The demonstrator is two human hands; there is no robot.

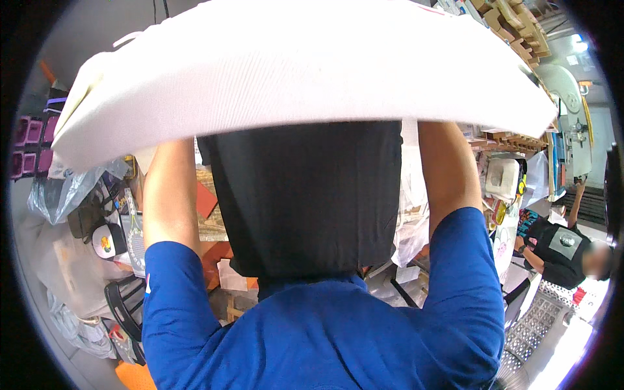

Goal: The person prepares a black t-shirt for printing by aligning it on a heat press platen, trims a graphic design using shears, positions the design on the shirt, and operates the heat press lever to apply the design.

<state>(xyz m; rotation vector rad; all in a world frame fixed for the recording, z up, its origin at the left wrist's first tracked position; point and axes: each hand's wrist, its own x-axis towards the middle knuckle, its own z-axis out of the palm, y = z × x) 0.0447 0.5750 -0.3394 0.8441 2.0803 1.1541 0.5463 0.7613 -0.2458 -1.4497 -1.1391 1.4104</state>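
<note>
A large piece of white, finely ribbed cloth (pixel 312 71) spans the upper part of the head view, very close and partly washed out by light. Both my forearms reach up beneath its lower edge, the left forearm (pixel 170 195) on one side and the right forearm (pixel 450 169) on the other. The cloth hides my left hand and my right hand, so their grip does not show. Between my arms is a broad black cloth (pixel 309 201), its upper end covered by the white cloth and its lower end near my blue shirt (pixel 312 331).
At left are purple bins (pixel 29 140), a clear plastic bag (pixel 68 195), a white-and-black cap (pixel 109 241) and a black chair (pixel 123 305). Another person (pixel 560 244) in black is at far right, near a light-coloured machine (pixel 565 97). Stacked cardboard (pixel 517 26) stands at upper right.
</note>
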